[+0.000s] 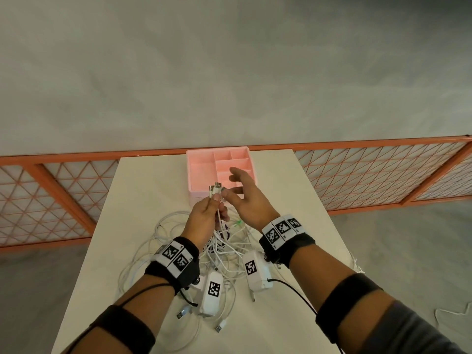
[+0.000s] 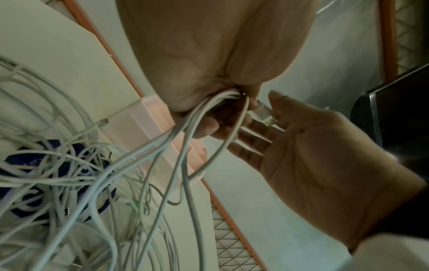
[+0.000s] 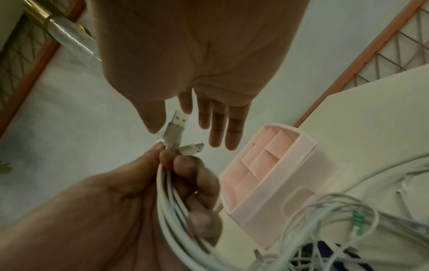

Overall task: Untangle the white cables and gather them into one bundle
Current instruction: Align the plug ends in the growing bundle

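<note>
My left hand [image 1: 205,213] is raised above the table and grips several white cables [image 3: 166,201] just below their USB plugs [image 1: 215,189], which stick up out of the fist. From the fist [image 2: 204,60] the held strands [image 2: 185,146] hang down into a loose white cable tangle [image 1: 222,247] on the table. My right hand [image 1: 245,198] is open beside the plugs [image 3: 177,124]. Its fingers are straight and its thumb [image 3: 152,121] lies close to one plug, and I cannot tell whether it touches. It holds nothing [image 2: 313,165].
A pink compartment organizer [image 1: 199,159] stands at the table's far edge, just beyond both hands. A dark blue object [image 2: 21,161] and a green clip [image 1: 238,222] lie within the tangle. Loose plugs [image 1: 219,327] rest near the front. An orange mesh fence [image 1: 383,172] runs behind the white table [image 1: 143,190].
</note>
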Demonstrator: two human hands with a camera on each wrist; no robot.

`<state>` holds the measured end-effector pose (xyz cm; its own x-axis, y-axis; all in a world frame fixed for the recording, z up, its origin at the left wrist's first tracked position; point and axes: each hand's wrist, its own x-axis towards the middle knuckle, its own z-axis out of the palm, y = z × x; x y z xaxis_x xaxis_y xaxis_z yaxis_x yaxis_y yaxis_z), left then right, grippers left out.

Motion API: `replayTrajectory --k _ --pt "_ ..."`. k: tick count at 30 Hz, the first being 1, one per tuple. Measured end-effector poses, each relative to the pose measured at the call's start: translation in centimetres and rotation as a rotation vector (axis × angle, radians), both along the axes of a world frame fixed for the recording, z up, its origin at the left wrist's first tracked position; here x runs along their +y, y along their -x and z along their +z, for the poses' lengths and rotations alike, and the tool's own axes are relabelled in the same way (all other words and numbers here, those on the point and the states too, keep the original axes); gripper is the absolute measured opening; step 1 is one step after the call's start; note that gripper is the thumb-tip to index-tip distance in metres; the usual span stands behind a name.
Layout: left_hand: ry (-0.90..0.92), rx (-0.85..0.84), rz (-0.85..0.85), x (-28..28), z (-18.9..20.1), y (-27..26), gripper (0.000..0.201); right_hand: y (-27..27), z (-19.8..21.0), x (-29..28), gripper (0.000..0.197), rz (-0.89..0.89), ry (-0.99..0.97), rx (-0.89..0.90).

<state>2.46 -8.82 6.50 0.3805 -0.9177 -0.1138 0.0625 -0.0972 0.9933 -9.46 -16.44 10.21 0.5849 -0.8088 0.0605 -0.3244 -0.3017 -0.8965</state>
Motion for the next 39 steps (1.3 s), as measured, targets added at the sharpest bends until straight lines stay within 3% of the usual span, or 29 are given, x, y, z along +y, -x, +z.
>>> replayTrajectory --k 3,8,13,17,23,27,29,31,35,39 --pt "-0.006 0.109 -0.123 0.0 0.1 0.4 0.040 -0.5 0.5 -0.2 0.037 0.085 -0.081 0.023" --pt "-0.022 0.278 -0.143 0.0 0.4 0.9 0.035 -0.8 0.3 -0.3 0.025 0.066 -0.057 -0.016" --pt "-0.026 0.290 -0.166 0.1 1.1 1.0 0.031 -1.0 0.7 -0.2 0.016 0.026 -0.053 -0.021" --pt "-0.038 0.268 -0.226 0.1 1.4 1.1 0.031 -0.8 0.6 -0.8 0.033 0.000 0.057 0.101" --pt "-0.123 0.379 -0.324 0.3 1.8 0.9 0.017 -0.5 0.8 -1.2 0.025 0.032 0.115 0.200" --pt "-0.058 0.325 -0.216 0.2 1.7 0.8 0.031 -0.5 0.9 -0.6 0.025 0.032 -0.043 0.030" --pt "0.001 0.333 -0.107 0.1 2.0 0.5 0.033 -0.1 0.6 0.0 0.040 0.075 -0.135 -0.031" --pt "0.060 0.347 0.009 -0.2 2.3 -0.1 0.033 0.2 -0.7 0.4 0.051 0.178 -0.205 0.039" --pt "0.122 0.543 0.130 -0.4 2.6 -1.6 0.033 1.4 -2.9 0.8 0.044 0.304 -0.150 0.214" --pt "0.132 0.633 0.179 -0.2 3.2 -2.8 0.035 3.4 -4.0 0.2 0.056 0.155 -0.223 0.413"
